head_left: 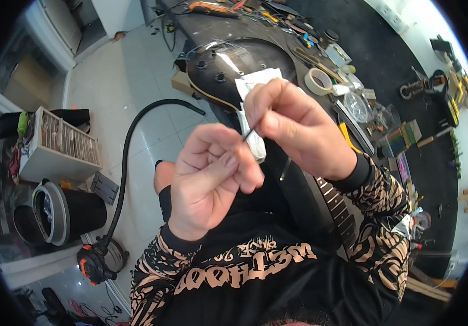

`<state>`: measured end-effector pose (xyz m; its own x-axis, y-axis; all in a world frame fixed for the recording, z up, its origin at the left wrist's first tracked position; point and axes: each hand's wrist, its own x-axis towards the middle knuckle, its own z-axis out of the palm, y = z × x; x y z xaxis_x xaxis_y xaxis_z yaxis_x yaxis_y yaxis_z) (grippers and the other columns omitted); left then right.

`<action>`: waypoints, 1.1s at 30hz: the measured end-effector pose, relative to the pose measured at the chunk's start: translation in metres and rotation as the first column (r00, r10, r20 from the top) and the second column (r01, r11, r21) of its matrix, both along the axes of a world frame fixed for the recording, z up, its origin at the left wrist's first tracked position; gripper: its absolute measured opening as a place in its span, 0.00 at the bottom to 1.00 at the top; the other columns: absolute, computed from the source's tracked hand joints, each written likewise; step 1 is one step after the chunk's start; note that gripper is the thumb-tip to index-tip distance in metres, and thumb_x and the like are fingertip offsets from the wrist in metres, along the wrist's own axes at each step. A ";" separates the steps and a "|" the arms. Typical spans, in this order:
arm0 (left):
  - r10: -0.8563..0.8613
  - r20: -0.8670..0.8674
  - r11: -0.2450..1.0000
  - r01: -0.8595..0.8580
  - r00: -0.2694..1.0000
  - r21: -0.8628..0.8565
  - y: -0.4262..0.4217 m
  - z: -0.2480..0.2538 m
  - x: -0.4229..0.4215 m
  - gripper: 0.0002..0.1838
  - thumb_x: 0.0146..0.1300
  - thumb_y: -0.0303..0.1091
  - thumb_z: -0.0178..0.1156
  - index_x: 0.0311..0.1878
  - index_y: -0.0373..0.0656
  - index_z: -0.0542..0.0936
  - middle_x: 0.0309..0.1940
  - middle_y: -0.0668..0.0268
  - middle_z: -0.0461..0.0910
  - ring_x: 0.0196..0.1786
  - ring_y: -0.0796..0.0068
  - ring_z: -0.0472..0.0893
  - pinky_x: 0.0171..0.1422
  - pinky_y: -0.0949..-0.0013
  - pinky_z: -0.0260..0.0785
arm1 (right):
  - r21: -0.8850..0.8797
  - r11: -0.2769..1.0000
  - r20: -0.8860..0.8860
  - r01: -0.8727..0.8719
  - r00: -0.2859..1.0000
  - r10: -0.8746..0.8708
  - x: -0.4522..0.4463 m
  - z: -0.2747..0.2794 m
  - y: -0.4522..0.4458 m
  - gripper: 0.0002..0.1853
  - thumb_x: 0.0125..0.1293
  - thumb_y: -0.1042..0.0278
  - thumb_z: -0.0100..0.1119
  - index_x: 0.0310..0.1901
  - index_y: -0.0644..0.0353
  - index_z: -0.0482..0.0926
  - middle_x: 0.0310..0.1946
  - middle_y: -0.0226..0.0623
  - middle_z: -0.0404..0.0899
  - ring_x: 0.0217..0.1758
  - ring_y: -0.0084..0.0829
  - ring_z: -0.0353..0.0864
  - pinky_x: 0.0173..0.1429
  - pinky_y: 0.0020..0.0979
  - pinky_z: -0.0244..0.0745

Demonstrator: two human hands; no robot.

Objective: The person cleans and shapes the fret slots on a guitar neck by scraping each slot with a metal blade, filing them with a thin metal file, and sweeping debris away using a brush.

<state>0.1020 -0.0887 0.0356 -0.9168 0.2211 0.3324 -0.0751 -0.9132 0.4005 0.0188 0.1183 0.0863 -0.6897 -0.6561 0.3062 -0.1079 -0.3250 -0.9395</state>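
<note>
Above my lap, both hands are raised close together. Fingers of my left hand (204, 176) are closed in a pinch at one end of a short thin dark piece (249, 134). My right hand (302, 127) pinches its other end between thumb and fingers. The piece is too small and too covered by fingertips for me to tell its kind. Behind the hands lies a dark electric guitar body (225, 60) with knobs on its top. A white cloth or paper (258, 77) rests partly on it. The guitar's fretboard (334, 204) shows below my right wrist.
The workbench (187, 24) carries many tools, a roll of masking tape (319, 81) and a clear round container (355, 106). To the left on the floor stand a vacuum (98, 261) with a black hose (128, 146), a trash bin (63, 212) and a slotted box (63, 144).
</note>
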 end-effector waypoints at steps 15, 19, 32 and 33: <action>0.120 -0.092 0.991 -0.124 0.989 -0.042 0.030 0.021 -0.081 0.11 0.92 0.35 0.56 0.62 0.37 0.80 0.57 0.62 0.78 0.57 0.68 0.78 0.67 0.58 0.71 | 0.123 0.921 -0.059 0.371 0.929 -0.366 -0.021 -0.006 0.091 0.19 0.86 0.75 0.67 0.74 0.64 0.80 0.70 0.32 0.84 0.72 0.24 0.84 0.78 0.32 0.77; 0.082 0.015 0.885 -0.066 0.997 -0.461 0.027 0.016 -0.089 0.09 0.88 0.33 0.58 0.56 0.35 0.80 0.42 0.65 0.78 0.47 0.72 0.76 0.57 0.62 0.67 | 0.198 0.844 -0.197 0.498 0.864 -0.463 -0.029 -0.011 0.146 0.15 0.89 0.77 0.63 0.71 0.64 0.80 0.68 0.32 0.84 0.75 0.24 0.81 0.83 0.31 0.72; -0.227 -0.616 -0.168 -0.654 0.754 -0.738 0.082 -0.008 -0.096 0.13 0.79 0.20 0.73 0.63 0.36 0.90 0.47 0.57 0.86 0.45 0.56 0.87 0.50 0.59 0.80 | 0.379 0.718 -0.656 0.584 0.717 -0.237 -0.040 -0.067 0.159 0.13 0.78 0.77 0.74 0.60 0.63 0.86 0.56 0.40 0.86 0.62 0.40 0.85 0.74 0.40 0.76; -0.243 -0.617 -0.190 -0.661 0.748 -0.726 0.084 -0.008 -0.094 0.13 0.80 0.19 0.71 0.63 0.37 0.91 0.47 0.58 0.86 0.44 0.62 0.86 0.49 0.62 0.78 | 0.378 0.722 -0.681 0.580 0.702 -0.208 -0.042 -0.070 0.159 0.13 0.77 0.77 0.74 0.60 0.63 0.87 0.55 0.39 0.87 0.61 0.40 0.85 0.73 0.40 0.76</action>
<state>0.0078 -0.0048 0.0277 -0.8126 0.4967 0.3047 0.5707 0.5725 0.5887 -0.0228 0.2770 0.0161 -0.7383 -0.5325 0.4140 -0.6525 0.4083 -0.6384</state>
